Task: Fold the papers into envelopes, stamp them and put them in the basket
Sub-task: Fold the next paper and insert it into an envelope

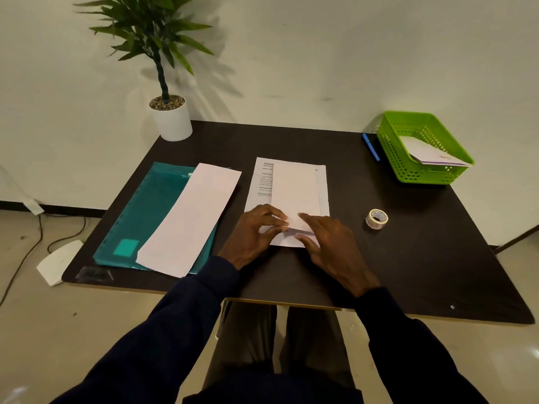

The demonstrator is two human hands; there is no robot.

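Palms down, left hand (256, 233) pinches the near flap of folded paper (294, 188) — right hand (331, 247) presses it with straight fingers.

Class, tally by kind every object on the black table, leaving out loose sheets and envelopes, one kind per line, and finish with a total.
Basket: 1
Folder: 1
Pen: 1
Sticker roll: 1
Potted plant: 1
Total: 5
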